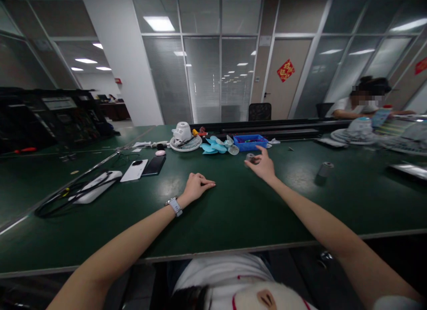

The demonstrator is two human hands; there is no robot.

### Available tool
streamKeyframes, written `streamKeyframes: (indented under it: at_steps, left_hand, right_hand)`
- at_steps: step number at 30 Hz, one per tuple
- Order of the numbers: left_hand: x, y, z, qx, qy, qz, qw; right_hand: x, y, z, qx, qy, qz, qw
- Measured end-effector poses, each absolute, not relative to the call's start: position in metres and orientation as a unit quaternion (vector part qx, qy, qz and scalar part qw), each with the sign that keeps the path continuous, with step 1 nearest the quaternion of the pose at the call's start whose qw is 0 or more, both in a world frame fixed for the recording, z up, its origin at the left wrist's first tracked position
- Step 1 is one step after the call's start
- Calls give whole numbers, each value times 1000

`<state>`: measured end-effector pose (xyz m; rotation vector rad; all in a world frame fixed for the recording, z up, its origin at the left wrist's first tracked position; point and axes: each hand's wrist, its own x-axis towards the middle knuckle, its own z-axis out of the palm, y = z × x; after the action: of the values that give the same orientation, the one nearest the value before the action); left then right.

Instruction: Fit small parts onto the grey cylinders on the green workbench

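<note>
My right hand [264,166] reaches over the middle of the green table. Between its thumb and fingers is a small grey cylinder [249,157], partly covered and a little blurred. Just behind that hand stands a blue plastic bin [248,146] with small dark and coloured bits in it. My left hand [197,185], with a watch [174,206] on the wrist, rests low over the tabletop. Its fingers are curled and pinched together; whether anything small is between them cannot be seen. Another grey metal cylinder [325,169] stands upright on the right.
Light-blue fan blades [215,145] lie left of the bin, beside a white fan housing [183,136]. Two phones [134,170] and a white device [96,187] with a black cable are at left. A person [363,98] sits across at right, near more white fan parts [360,131].
</note>
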<state>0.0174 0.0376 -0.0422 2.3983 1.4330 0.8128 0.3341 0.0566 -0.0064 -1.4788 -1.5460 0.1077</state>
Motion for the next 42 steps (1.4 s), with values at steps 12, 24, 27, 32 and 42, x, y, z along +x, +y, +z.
streamKeyframes:
  at_steps: [12,24,27,32,42]
  left_hand:
    - [21,34,-30,739,554,361,126]
    - [23,29,-21,655,608,419,163]
    - [23,28,-21,658,597,431,157]
    - [23,30,-24,682,588,411,141]
    - [23,30,-26,687,587,402,150]
  right_hand:
    - [465,70,-12,-862,-344,-36,369]
    - [315,38,1,-506,-787,-93,340]
    - [256,16,-15,-329,-910,8,251]
    - [227,8,-32,-268,-932,80,230]
    - [283,38,-8,-396,-860,-33,319]
